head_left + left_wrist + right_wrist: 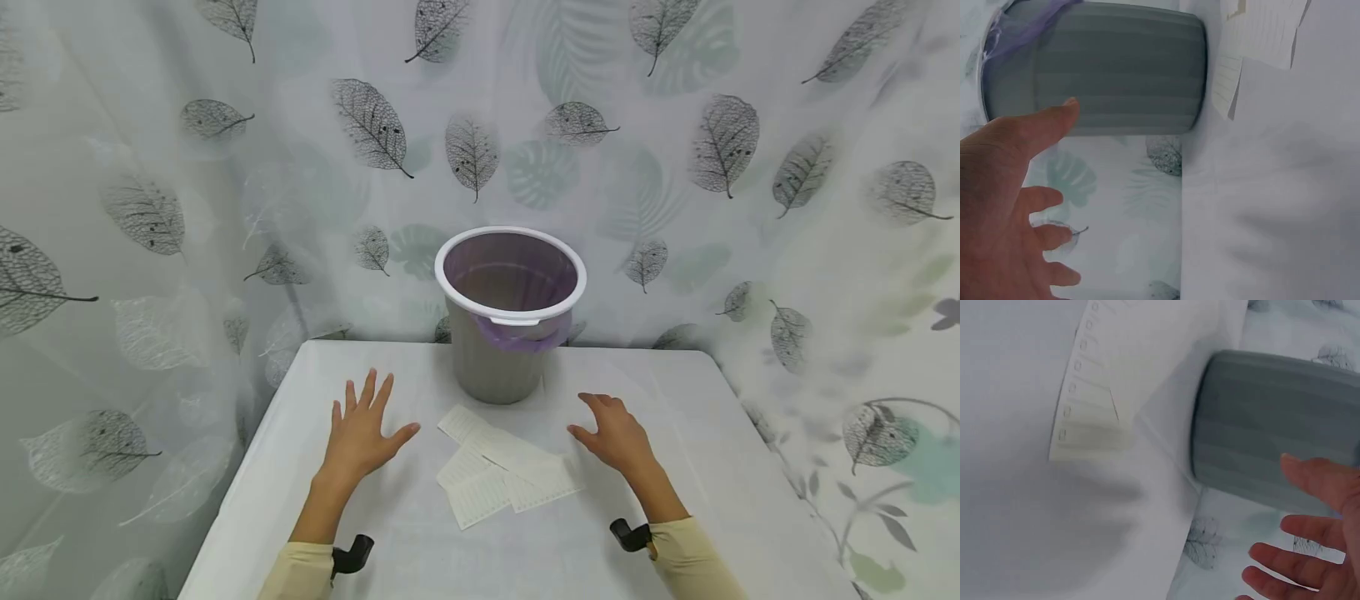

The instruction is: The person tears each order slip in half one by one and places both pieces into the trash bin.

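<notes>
Several lined paper sheets [510,467] lie overlapping on the white table, between the two hands. Behind them stands a grey bin [491,358] with a white rim and a purple liner bag [525,333] folded over its edge. To the left of the papers, my left hand [363,437] hovers with fingers spread and holds nothing. On the other side my right hand [618,437] is also free, fingers relaxed and thumb toward the papers. In the right wrist view, small printed boxes run along the edge of one paper sheet [1085,425].
The white table [600,542] reaches back to a hanging curtain [300,208] printed with leaves, which also runs along both sides. The bin stands near the table's back edge. A black wrist strap piece [352,554] sits at each sleeve.
</notes>
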Demonstrator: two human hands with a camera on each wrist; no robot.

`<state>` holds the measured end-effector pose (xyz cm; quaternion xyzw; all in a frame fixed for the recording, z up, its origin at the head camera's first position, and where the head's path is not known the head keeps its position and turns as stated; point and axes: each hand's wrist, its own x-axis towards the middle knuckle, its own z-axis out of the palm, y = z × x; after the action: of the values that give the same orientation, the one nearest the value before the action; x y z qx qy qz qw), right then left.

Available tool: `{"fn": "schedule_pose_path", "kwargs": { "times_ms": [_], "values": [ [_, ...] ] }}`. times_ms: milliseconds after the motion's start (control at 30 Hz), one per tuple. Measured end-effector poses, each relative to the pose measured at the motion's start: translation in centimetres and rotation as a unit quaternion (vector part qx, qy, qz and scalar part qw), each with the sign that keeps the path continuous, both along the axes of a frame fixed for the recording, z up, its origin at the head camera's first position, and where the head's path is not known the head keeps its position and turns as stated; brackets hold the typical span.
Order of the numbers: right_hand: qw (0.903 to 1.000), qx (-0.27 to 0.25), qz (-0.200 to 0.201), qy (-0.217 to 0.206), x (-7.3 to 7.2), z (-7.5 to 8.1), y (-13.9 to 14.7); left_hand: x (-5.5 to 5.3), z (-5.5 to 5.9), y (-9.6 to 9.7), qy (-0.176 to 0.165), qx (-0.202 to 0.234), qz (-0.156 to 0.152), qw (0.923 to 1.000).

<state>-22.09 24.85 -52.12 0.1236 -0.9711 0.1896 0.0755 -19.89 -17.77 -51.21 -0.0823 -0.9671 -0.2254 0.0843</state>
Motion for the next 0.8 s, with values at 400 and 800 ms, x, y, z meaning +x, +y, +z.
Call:
{"fn": "schedule_pose_path", "kwargs": {
  "times_ms": [400,800],
  "values": [
    [0.9945,0.038,0.016,-0.096,0.2,-2.6,-3.3,1.3,-1.6,1.1,0.023,0.004,-0.017,0.9996],
    [0.9889,0.083,0.022,-0.121,0.1,-6.0,-4.8,2.6,-3.0,2.6,0.017,0.005,-0.043,0.9989]
  ]
}}
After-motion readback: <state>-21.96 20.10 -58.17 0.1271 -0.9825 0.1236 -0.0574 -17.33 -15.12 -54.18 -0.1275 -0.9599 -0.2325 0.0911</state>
